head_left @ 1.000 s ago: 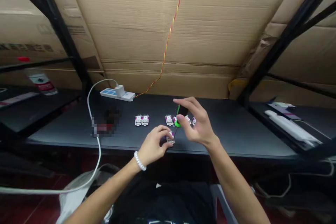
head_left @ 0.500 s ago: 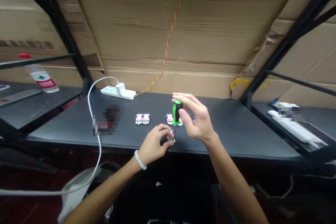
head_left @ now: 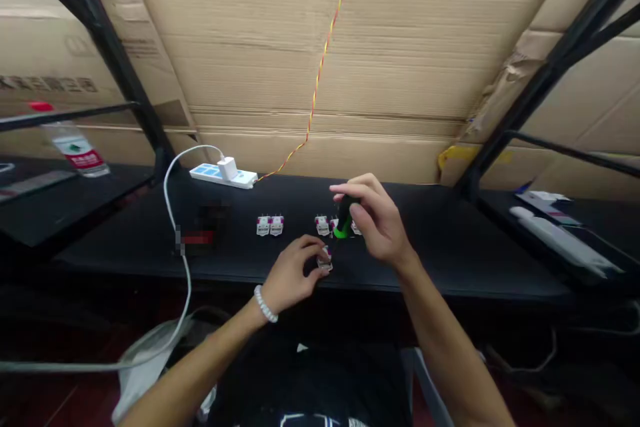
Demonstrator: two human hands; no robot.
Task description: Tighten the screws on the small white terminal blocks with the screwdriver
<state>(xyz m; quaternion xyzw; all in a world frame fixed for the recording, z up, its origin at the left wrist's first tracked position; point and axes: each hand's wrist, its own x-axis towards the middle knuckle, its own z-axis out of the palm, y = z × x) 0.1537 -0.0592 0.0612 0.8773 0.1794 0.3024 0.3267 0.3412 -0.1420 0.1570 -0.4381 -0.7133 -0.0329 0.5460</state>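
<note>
My left hand (head_left: 296,275), with a pale beaded bracelet at the wrist, pinches a small white-and-purple plastic part (head_left: 325,260) near the table's front edge. My right hand (head_left: 377,220) is closed round a screwdriver (head_left: 345,219) with a black and green handle. The screwdriver leans, its handle to the right and its thin shaft pointing down-left to the pinched part; whether the tip touches it I cannot tell. Just behind my hands stands a row of similar parts (head_left: 322,225), partly covered by the screwdriver and my right fingers. Two more such parts (head_left: 270,225) sit side by side further left.
A white power strip (head_left: 215,175) with a plugged-in charger lies at the back left of the dark table (head_left: 450,253). Its white cable (head_left: 187,280) hangs over the front edge. Black metal frames (head_left: 125,80) flank the table, and a water bottle (head_left: 83,150) lies tilted beyond the left one.
The screwdriver has gone from nearly upright to leaning, its handle shifted right and slightly down with my right hand. My left hand still holds the part in place.
</note>
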